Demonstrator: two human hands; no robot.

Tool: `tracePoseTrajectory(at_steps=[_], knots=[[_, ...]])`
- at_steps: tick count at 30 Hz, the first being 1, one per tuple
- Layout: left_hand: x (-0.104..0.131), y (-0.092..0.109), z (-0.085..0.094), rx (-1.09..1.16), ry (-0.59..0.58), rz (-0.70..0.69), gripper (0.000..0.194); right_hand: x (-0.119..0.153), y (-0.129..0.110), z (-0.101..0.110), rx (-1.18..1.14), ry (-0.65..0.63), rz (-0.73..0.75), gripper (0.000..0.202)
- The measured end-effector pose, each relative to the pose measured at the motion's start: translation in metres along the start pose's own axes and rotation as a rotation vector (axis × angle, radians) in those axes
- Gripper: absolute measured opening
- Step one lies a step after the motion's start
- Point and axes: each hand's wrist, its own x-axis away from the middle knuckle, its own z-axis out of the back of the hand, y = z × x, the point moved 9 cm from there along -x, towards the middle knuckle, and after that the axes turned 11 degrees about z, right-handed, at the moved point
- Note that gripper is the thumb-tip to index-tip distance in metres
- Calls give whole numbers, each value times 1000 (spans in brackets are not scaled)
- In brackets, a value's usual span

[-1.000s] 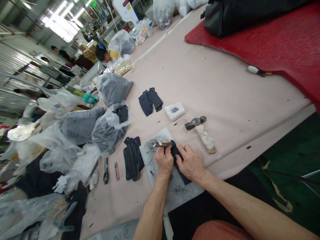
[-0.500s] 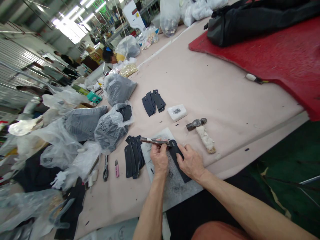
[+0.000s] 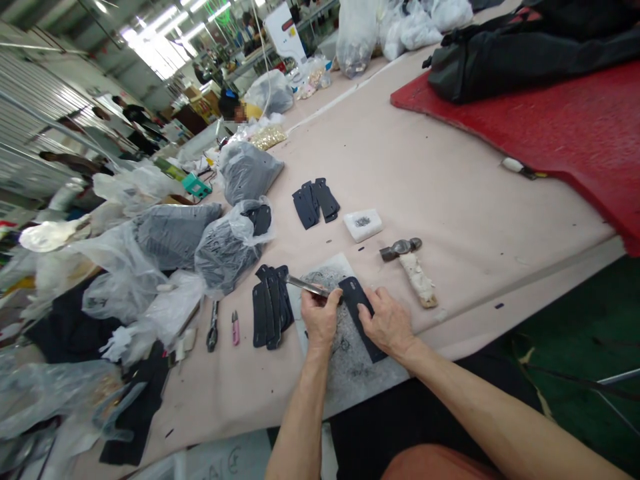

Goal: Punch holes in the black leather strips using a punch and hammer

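Note:
My left hand [image 3: 320, 317] is closed round a slim metal punch [image 3: 306, 285], which is tilted. Its inner end is beside the upper end of a dark strip [image 3: 357, 307] with a slot near its top. Thumb and fingers of my right hand [image 3: 389, 321] grip the strip's right edge. The strip lies on a scuffed pale board [image 3: 345, 380] with dark specks. A hammer [image 3: 413, 267] with a wrapped handle rests right of my right hand. To the left of the board lies a pile of dark strips [image 3: 270, 310].
Several more dark strips [image 3: 315, 202] and a white block [image 3: 363, 225] lie further back. Pink snips [image 3: 235, 328] and a dark metal tool [image 3: 213, 330] lie left. Plastic bags [image 3: 227, 250] crowd the left side. A red sheet [image 3: 565, 127] carries a black bag [image 3: 500, 63].
The punch has moved from the strip's top end to just left of it, and its slot now shows. My right hand stays on the strip. The whole view has shifted slightly.

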Motion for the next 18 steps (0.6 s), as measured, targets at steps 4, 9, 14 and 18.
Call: tracePoseTrajectory(at_steps=[4, 9, 14, 18], knots=[[1, 0, 1, -136, -47, -36, 36, 0, -1, 0, 8, 7, 3, 30], [13, 21, -4, -162, -214, -145, 20, -1, -1, 0, 7, -8, -6, 30], [18, 28, -5, -205, -333, -189, 16, -1, -2, 2, -2, -14, -7, 29], [14, 30, -9, -169, -318, -199, 13, -1, -1, 1, 7, -5, -6, 28]])
